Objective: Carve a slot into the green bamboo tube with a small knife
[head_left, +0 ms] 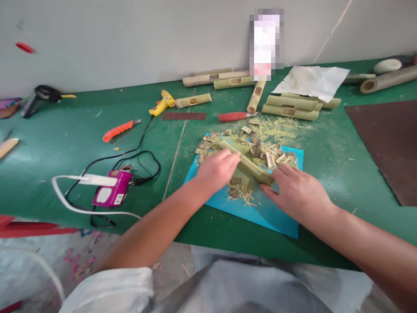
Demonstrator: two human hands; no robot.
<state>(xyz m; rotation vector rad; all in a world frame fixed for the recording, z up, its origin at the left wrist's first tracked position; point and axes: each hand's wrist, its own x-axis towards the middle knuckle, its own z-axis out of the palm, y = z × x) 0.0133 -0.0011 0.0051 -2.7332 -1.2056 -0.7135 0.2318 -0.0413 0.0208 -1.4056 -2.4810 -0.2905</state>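
A green bamboo tube (249, 164) slants over a blue sheet (276, 219), held between both hands. My left hand (219, 167) is closed around its upper left part, near the middle. At the lower right end, my right hand (295, 189) grips it with thumb and fingers. Bamboo chips (260, 150) and fine shavings lie beneath and behind the tube on the sheet. Just behind the sheet rests a red-handled knife (236, 116). Whether the tube touches the sheet, I cannot tell.
Several cut bamboo tubes (289, 112) lie at the back, some under white paper (312, 80). To the left are a yellow glue gun (162, 103), an orange utility knife (120, 130) and a purple power adapter (112, 189) with cables. A dark brown sheet (384, 143) lies right.
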